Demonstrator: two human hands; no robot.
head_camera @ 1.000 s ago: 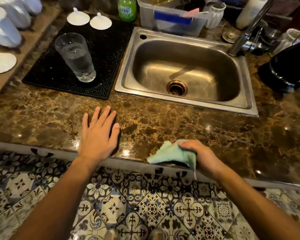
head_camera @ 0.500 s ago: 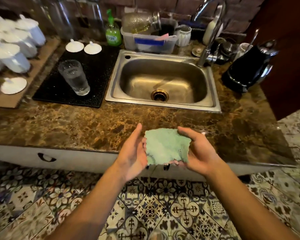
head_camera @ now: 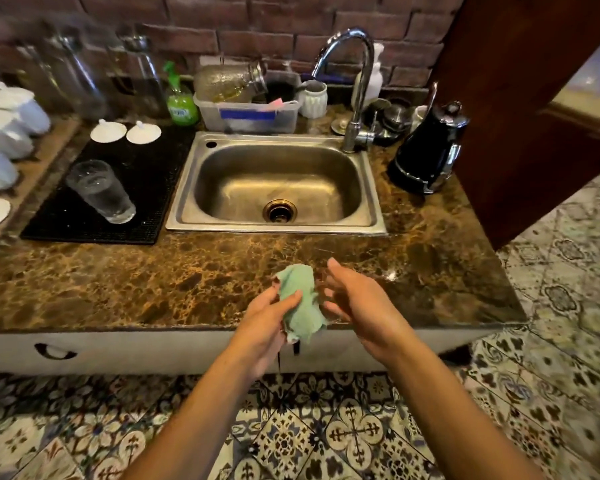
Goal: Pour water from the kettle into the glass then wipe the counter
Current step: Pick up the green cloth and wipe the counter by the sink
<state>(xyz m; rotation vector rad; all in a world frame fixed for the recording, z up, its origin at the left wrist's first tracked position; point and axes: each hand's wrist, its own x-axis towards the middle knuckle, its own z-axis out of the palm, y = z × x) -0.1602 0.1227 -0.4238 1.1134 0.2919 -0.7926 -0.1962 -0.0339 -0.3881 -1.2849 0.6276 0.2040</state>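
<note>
The left hand (head_camera: 267, 320) is holding a green cloth (head_camera: 300, 303) above the near edge of the brown tabletop (head_camera: 153, 282), with the thumb pressing on the front of the cloth and the fingers wrapping behind it. The cloth is standing up in a scrunched bunch (its bottom end is hanging down past the tabletop edge). The right hand (head_camera: 361, 310) is sitting just beside the cloth on the right, with the fingers spread loose and grabbing nothing; I cannot tell if it is touching the cloth. A glass (head_camera: 99, 190) with water in it is standing on a black mat (head_camera: 146, 174) at the far left, well apart from the hands. A shiny sink (head_camera: 187, 188) is sitting in the middle, right of the mat, and a curved tap (head_camera: 355, 88) is rising behind it. A black kettle (head_camera: 428, 150) is standing at the far right of the tabletop, near a dark wooden wall. White cups (head_camera: 11, 129) are lining up at the far left edge. A green soap bottle (head_camera: 181, 102) is standing behind the mat, next to a clear tub (head_camera: 250, 116) holding a tipped jar.
</note>
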